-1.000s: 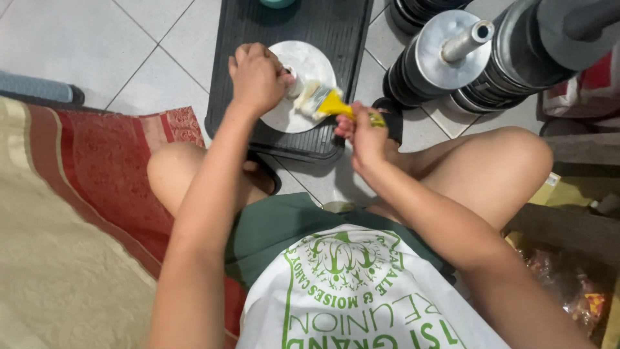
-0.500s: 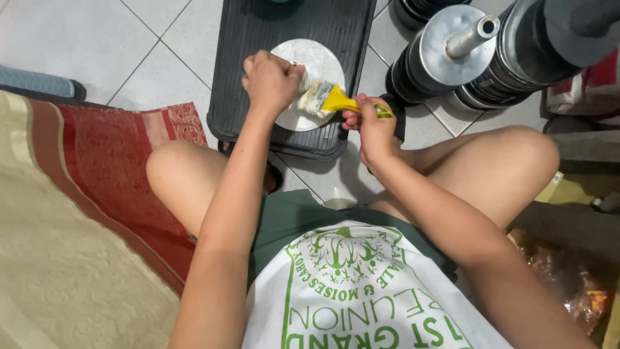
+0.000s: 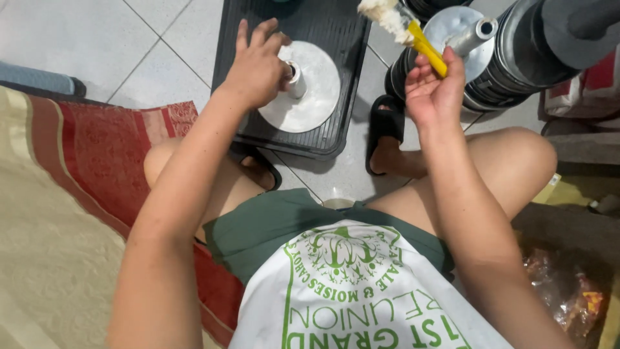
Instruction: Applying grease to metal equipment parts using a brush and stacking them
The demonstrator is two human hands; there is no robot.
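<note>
You wear a white T-shirt (image 3: 361,304) with a round green emblem and green lettering printed on the front, over dark green shorts (image 3: 284,226). Your arms are bare to the hands, left hand (image 3: 255,64) and right hand (image 3: 433,87) alike, your knees are bare, and black slide sandals (image 3: 385,126) cover your feet.

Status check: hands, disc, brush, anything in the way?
Left hand gripping round metal disc at its hub. Right hand holds yellow brush raised, clear of disc. Nothing between them.
</note>
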